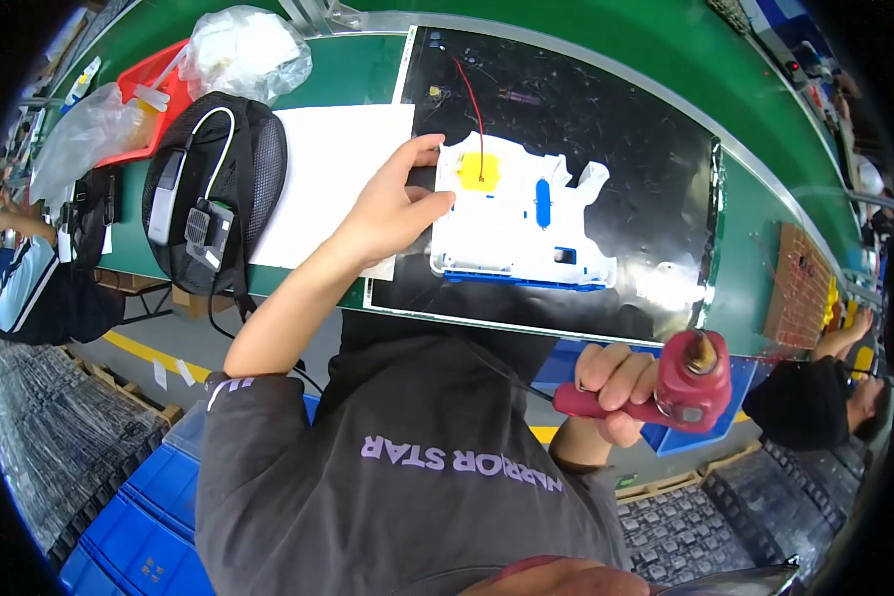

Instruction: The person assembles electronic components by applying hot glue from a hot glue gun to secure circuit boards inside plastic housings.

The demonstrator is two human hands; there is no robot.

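A white plastic housing [507,233] lies on the black mat [656,169], and my left hand [392,209] grips its left edge between thumb and fingers. The housing carries a yellow square piece [480,172] at its upper left, a blue oval part [543,204] near the middle and blue along its near edge. From the yellow piece a thin red wire [472,91] runs away over the mat. My right hand [618,382] is closed around the handle of a red glue gun [690,397], raised at the bench's near edge, apart from the housing. Its brass-coloured nozzle points up towards the view.
Left of the mat lie a white sheet [318,149] and a black mesh backpack [258,169] with cabled devices. Behind stand a red bin [174,84] and a clear plastic bag [243,55]. A brown board [800,283] stands at the right. Other people sit at both sides.
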